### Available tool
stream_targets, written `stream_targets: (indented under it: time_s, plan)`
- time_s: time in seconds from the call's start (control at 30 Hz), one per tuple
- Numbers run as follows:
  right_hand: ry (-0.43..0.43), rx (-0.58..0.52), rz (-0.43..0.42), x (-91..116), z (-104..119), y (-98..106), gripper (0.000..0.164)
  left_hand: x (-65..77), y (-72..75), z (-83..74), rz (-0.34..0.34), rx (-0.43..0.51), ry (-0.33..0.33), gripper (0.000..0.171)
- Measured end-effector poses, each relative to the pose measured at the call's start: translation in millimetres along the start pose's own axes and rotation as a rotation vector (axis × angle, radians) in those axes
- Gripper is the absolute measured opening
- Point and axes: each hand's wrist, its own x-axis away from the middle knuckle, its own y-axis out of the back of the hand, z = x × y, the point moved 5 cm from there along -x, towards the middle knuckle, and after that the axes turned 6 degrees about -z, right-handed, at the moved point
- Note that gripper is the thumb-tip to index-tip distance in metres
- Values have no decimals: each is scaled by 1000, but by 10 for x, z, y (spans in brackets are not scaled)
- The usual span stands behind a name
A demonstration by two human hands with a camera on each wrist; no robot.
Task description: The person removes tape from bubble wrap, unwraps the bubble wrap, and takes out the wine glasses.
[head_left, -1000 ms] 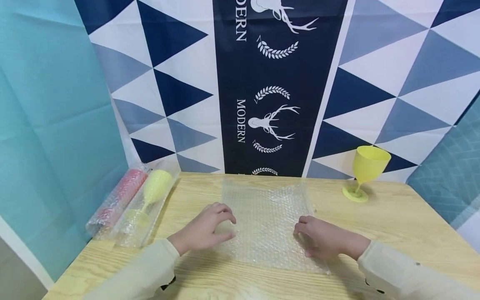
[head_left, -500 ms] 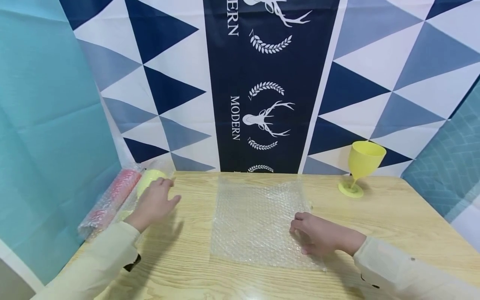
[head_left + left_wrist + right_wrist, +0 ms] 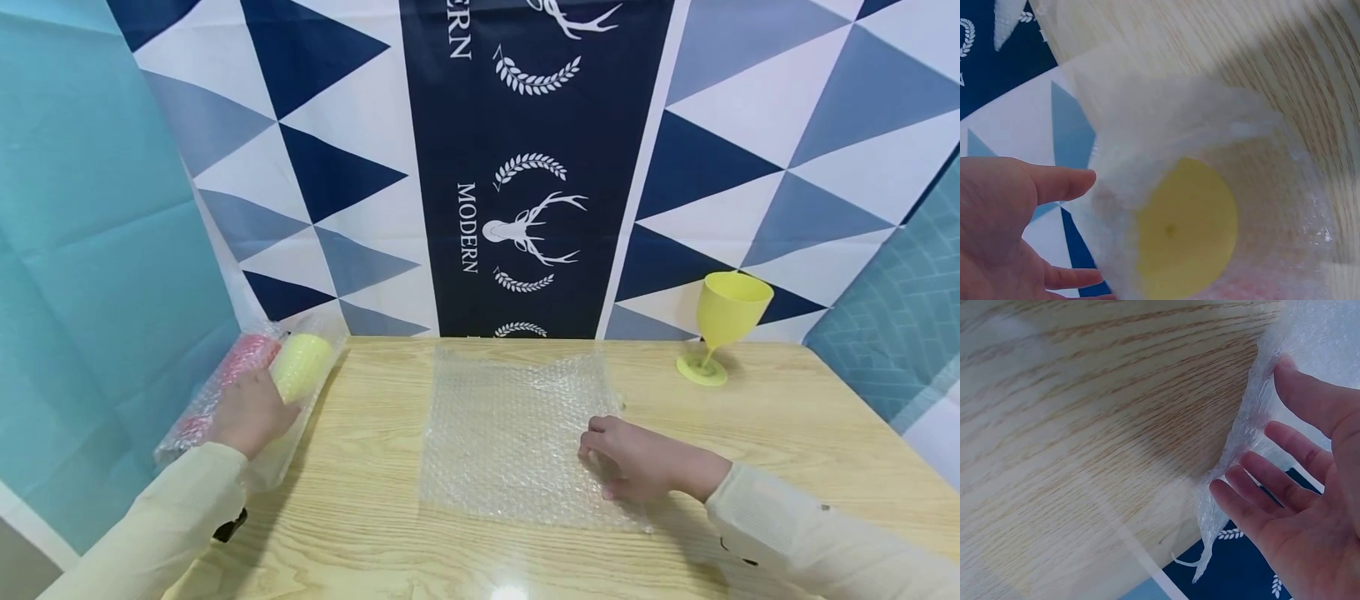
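Observation:
My left hand (image 3: 251,412) lies over the two wrapped bundles at the left. It is nearest a yellow goblet (image 3: 303,362) rolled in bubble wrap. In the left wrist view, thumb and fingers are extended at the edge of the wrap, and the goblet's round yellow foot (image 3: 1194,231) shows through it. Beside it is a red object (image 3: 251,354), also wrapped. A flat bubble wrap sheet (image 3: 510,442) lies mid-table. My right hand (image 3: 637,458) rests at that sheet's right edge; in the right wrist view, its loosely spread fingers touch the wrap (image 3: 1241,425).
An unwrapped yellow goblet (image 3: 731,312) stands at the back right of the wooden table (image 3: 390,542). A patterned cloth (image 3: 352,192) hangs behind the table, with a teal cloth (image 3: 97,275) on the left side.
My left hand has left the left side of the flat sheet and moved left onto the wrapped bundles. My right hand has stayed at the sheet's right edge.

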Motion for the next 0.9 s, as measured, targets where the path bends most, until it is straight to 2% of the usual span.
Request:
stream_targets:
  time_s: [0.17, 0.43, 0.7, 0.9]
  plan:
    - [-4, -4, 6, 8, 16, 0, 43, 19, -45, 45, 46, -51, 29, 82]
    - [50, 16, -49, 4, 27, 3, 44, 19, -60, 64, 81, -35, 42, 89]
    - [23, 6, -39, -2, 5, 4, 43, -12, -50, 21, 97, -36, 7, 91]
    - [8, -1, -18, 10, -6, 4, 42, 23, -54, -49, 121, 19, -5, 91]
